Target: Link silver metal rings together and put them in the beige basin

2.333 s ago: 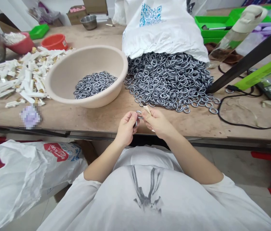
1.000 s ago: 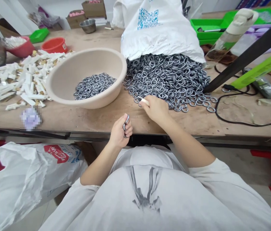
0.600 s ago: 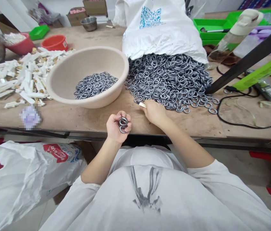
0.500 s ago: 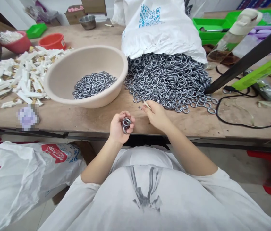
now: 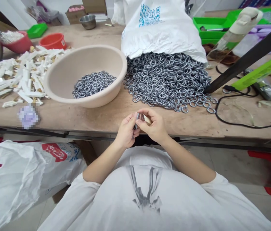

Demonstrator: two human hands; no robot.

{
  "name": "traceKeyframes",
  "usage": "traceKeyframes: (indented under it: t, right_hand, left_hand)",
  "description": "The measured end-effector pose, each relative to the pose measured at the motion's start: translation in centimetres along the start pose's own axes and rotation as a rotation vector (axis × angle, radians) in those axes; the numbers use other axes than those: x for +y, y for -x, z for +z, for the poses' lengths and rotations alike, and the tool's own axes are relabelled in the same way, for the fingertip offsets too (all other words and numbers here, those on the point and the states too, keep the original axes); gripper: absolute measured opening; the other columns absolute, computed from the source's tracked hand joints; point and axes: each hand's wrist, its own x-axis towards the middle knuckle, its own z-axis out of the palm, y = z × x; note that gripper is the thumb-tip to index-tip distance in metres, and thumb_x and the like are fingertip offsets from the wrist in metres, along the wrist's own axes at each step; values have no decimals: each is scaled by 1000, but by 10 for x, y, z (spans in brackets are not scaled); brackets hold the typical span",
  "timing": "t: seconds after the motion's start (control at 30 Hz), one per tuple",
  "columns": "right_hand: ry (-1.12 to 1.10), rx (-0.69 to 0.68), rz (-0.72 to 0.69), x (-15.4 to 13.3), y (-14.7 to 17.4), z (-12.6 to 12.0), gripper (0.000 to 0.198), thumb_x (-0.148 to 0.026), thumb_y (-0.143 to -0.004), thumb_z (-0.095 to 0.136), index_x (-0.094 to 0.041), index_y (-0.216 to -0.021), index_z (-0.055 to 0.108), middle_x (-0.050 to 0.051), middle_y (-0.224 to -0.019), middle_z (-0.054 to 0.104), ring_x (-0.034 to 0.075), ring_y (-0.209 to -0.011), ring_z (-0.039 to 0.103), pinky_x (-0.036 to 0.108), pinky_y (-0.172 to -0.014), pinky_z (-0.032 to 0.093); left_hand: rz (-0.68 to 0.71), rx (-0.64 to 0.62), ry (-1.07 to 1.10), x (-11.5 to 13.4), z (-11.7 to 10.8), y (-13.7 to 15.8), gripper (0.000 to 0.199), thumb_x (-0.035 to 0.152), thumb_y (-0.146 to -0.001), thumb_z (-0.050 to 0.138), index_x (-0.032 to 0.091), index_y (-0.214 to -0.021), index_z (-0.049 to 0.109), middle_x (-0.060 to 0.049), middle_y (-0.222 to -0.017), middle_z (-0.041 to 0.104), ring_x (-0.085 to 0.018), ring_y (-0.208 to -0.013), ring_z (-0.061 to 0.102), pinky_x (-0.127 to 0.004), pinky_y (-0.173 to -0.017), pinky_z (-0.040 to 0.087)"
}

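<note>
With the hands as the clock's centre and twelve at the table's far side, a spread of white strips [image 5: 26, 78] lies between nine and ten, and a beige basin [image 5: 77, 61], partly filled with grey rings, sits at ten. Bare wooden tabletop [image 5: 87, 118] leaves open room toward nine, and the near table edge [image 5: 97, 135] passes close on the six side. The left hand [image 5: 125, 132] has its fingers curled shut around rings, thumb pressed up against a grey ring [image 5: 137, 116], which stands nearly edge-on between the hands, its apparent long axis twelve to six. The right hand [image 5: 155, 127], thumb and fingers bent, meets that ring and holds a pale-handled tool [image 5: 147, 120] slanting ten to four, its tip hard to make out. A ring heap [image 5: 169, 80] rises at one; a black cable [image 5: 253, 127] loops around three.
</note>
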Motion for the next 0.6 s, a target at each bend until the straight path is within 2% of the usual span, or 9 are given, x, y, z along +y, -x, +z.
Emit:
traceKeyframes:
  t: [0.07, 0.17, 0.3, 0.4, 0.47, 0.53, 0.6]
  right_hand:
    - [33, 16, -50, -2, 0, -1, 25, -34, -78, 67, -22, -100, 64, 4, -94, 69, 20, -83, 63, 35, -79, 51]
    - [96, 72, -135, -2, 1, -2, 24, -31, -78, 64, -22, -100, 68, 5, -89, 70, 20, -82, 63, 36, -79, 51]
    - [97, 83, -123, -1, 1, -2, 22, -33, -78, 64, -22, -97, 69, 4, -90, 71, 21, -84, 64, 37, -80, 51]
    - [-22, 42, 1, -3, -4, -4, 18, -38, -82, 64, -22, -88, 68, 2, -80, 69, 18, -74, 62, 33, -72, 49]
    - [-83, -1, 40, -6, -7, -8, 22, -42, -87, 61, -21, -83, 66, 1, -74, 67, 16, -69, 60, 31, -68, 47]
    - [-39, -49, 1, -9, -8, -13, 27, -45, -92, 58, -21, -83, 65, 1, -75, 68, 16, -69, 60, 30, -68, 45]
    - [99, -93, -81, -12, -5, -16, 31, -45, -96, 55, -20, -81, 65, 1, -74, 67, 15, -69, 58, 29, -67, 42]
  left_hand:
    - [-33, -26, -12, 1, 0, 0, 48, 53, -69, 83, 18, -78, 51, 10, -54, 38, -1, -36, 24, -15, -34, 10]
    - [-117, -74, -42, 3, 0, 1, 51, 57, -70, 81, 18, -75, 50, 9, -52, 39, -1, -36, 26, -15, -34, 10]
    - [-85, -101, -51, 4, 0, 2, 50, 56, -70, 81, 19, -77, 49, 9, -52, 39, -2, -36, 25, -15, -34, 11]
    - [-44, -104, -45, 4, 0, 3, 45, 53, -73, 80, 19, -79, 51, 9, -53, 40, -2, -37, 24, -14, -34, 12]
    - [-44, -107, -33, 4, -1, 4, 45, 52, -75, 79, 19, -76, 49, 9, -54, 40, -1, -37, 24, -14, -34, 12]
    - [-44, -103, -17, 5, -2, 4, 48, 54, -75, 78, 18, -73, 46, 9, -53, 39, -1, -36, 24, -14, -33, 13]
    - [-38, -78, 6, 7, -2, 4, 49, 53, -76, 78, 19, -72, 44, 9, -52, 38, -1, -36, 24, -14, -33, 13]
